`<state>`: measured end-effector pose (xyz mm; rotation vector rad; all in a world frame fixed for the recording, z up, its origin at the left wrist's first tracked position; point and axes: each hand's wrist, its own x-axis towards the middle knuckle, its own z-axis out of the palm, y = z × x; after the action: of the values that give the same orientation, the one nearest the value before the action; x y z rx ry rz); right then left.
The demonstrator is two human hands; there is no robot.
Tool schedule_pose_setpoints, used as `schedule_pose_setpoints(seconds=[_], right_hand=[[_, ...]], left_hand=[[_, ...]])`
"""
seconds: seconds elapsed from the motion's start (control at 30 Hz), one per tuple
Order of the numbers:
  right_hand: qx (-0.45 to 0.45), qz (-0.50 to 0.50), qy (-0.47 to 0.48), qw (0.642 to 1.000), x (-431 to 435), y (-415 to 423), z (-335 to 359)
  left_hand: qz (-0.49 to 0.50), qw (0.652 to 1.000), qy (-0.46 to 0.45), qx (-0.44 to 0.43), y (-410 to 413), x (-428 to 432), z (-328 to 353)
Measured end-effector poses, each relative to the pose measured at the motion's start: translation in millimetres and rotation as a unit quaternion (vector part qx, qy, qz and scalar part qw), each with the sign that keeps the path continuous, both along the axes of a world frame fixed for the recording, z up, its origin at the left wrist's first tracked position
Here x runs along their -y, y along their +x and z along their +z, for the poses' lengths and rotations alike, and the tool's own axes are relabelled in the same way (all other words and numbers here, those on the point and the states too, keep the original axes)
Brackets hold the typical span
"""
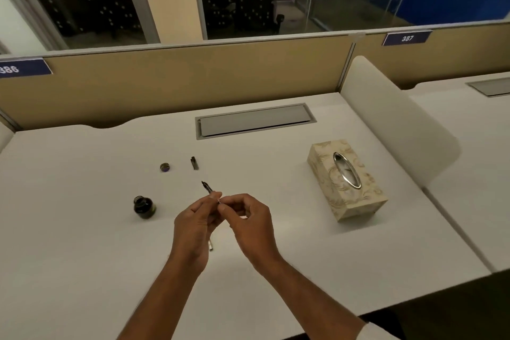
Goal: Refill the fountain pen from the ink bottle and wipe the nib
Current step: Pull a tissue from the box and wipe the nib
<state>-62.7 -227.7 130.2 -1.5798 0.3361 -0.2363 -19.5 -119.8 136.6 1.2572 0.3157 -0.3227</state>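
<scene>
Two bare forearms reach in from the bottom edge over a white bench (82,229). The left hand (193,225) holds the fountain pen (207,188), fingers clamped round its body, nib pointing up and away from the person. A pale end pokes out under the palm, prob. the pen's back end. The right hand (248,218) meets it at the mid-section, thumb and forefinger pinched together on the pen, seemingly to twist or work a part; exact contact is too small to tell.

Just left of the hands, near enough for dipping, stands the open ink bottle (144,206), dark inside. Farther back lie its round lid (164,167) and a short dark piece, likely the pen cap (194,163), set aside out of the way. To the right, well apart, sits a patterned tissue box (347,179), handy for wiping the nib. Beyond: a cable hatch, then a tan divider w/ desk nos.
</scene>
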Motion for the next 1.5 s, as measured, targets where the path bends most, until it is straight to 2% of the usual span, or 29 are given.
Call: schedule_pose_setpoints(seconds=[0.17, 0.33, 0.47, 0.6, 0.7, 0.8, 0.93, 1.07, 1.3, 1.5], right_hand=[[-0.003, -0.013, -0.014, 1.0, 78.1, -15.6, -3.2], [-0.015, -0.12, -0.057, 0.991, 152.9, -11.8, -22.4], [-0.012, -0.221, -0.157, 0.962, 206.4, 1.4, -36.7], [-0.029, -0.278, -0.293, 0.914, 247.2, 13.4, -55.4], [-0.05, -0.254, -0.413, 0.873, 270.4, 21.0, -66.4], [-0.095, -0.22, -0.482, 0.843, 290.4, 29.1, -79.0], [-0.134, -0.18, -0.509, 0.831, 307.7, 39.5, -91.2], [-0.135, -0.16, -0.551, 0.808, 319.4, 47.6, -96.8], [-0.148, -0.114, -0.577, 0.795, 329.3, 57.1, -97.8], [-0.189, -0.004, -0.65, 0.736, 346.4, 61.5, -94.9]], left_hand=[[0.021, 1.0, -0.013, -0.008, -10.4, 47.5, -0.4], [0.02, 1.0, -0.01, -0.004, -11.6, 69.5, 4.8], [0.003, 1.0, -0.01, 0.0, -5.7, 82.3, 7.3], [-0.021, 1.0, -0.017, -0.005, 4.8, 98.5, 4.8], [-0.033, 0.999, -0.025, -0.009, 10.6, 114.2, 2.1], [-0.044, 0.998, -0.034, -0.015, 14.3, 131.1, -1.1], [-0.059, 0.997, -0.037, -0.023, 19.1, 154.4, -7.2], [-0.067, 0.996, -0.047, -0.035, 22.4, 173.0, -14.6], [-0.081, 0.988, -0.098, -0.086, 26.0, 205.0, -34.5], [-0.114, 0.988, -0.084, -0.064, 25.4, 247.3, -47.2]])
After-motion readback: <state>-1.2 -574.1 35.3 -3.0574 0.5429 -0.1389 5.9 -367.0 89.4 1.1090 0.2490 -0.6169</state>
